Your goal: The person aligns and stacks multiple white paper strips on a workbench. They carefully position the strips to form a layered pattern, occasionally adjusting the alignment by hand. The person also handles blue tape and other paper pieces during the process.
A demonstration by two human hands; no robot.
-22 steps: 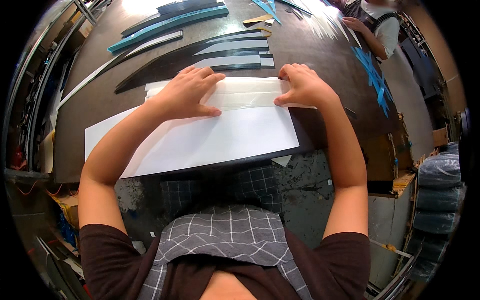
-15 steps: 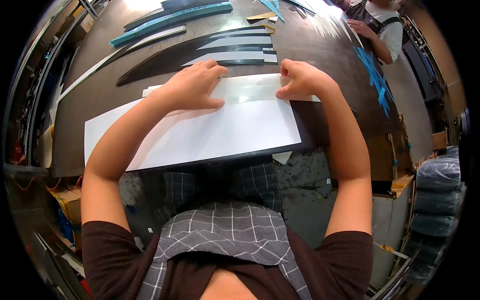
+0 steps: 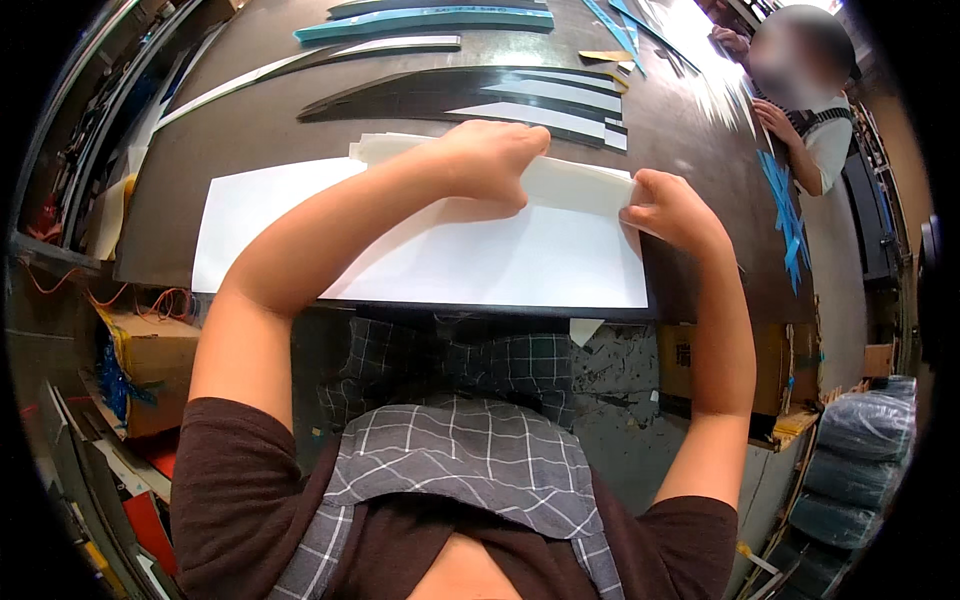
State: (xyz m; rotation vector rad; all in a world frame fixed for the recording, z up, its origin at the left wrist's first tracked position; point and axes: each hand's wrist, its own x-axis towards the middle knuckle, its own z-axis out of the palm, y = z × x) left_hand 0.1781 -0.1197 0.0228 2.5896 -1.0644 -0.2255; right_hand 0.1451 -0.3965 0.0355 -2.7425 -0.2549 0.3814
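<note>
A large white sheet (image 3: 480, 265) lies along the near edge of the dark table. Over its far edge is a long, narrow off-white strip (image 3: 575, 188), which looks like thin film or paper. My left hand (image 3: 495, 165) is closed across the middle of the strip, thumb on the near side and fingers on the far side. At the strip's right end, my right hand (image 3: 680, 212) pinches it between thumb and fingers, close to the sheet's right edge. The strip's left part shows behind my left forearm. Whether several layers make up the strip, I cannot tell.
Beyond the strip lie dark curved pieces (image 3: 400, 100) with white sections. Farther back is a blue-wrapped long piece (image 3: 430, 24). Blue strips (image 3: 783, 220) lie at the table's right edge (image 3: 760, 290), near another person's hand (image 3: 775, 120). Plastic-wrapped bundles (image 3: 850, 470) stand lower right.
The view has shifted, so the table's things appear farther right. The strip's right end now sits near the sheet's right edge instead of extending past it. Both hands still hold the strip.
</note>
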